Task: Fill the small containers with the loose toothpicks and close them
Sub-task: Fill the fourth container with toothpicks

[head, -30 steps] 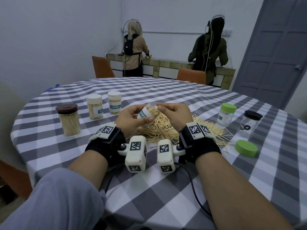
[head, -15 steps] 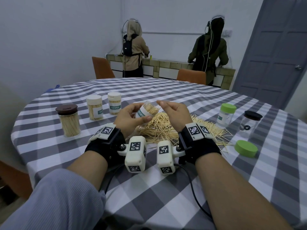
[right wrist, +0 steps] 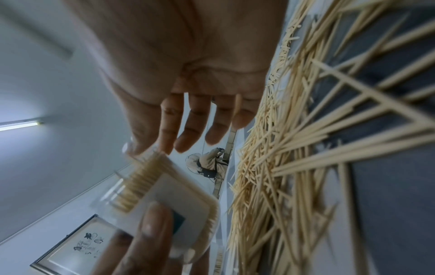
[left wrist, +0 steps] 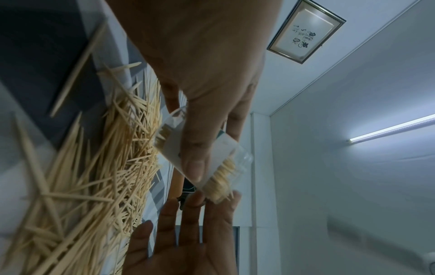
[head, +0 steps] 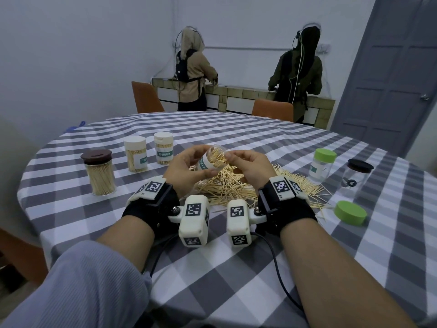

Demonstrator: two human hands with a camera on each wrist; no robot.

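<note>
The left hand (head: 186, 169) gripped the tilted jar (head: 211, 159) above the toothpick pile (head: 227, 185); the right hand's (head: 250, 169) relaxed fingertips (left wrist: 198, 201) touched its mouth. Tapping the sticks level, jar steady, would probably let the lid seat.

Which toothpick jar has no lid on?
The small labelled jar tilted in the left hand, above the loose toothpicks. Its mouth is open, toothpick tips showing. The five standing jars all wear lids.

Tilted, uncapped container (head: 209, 159) — seemingly toothpick-full
</note>
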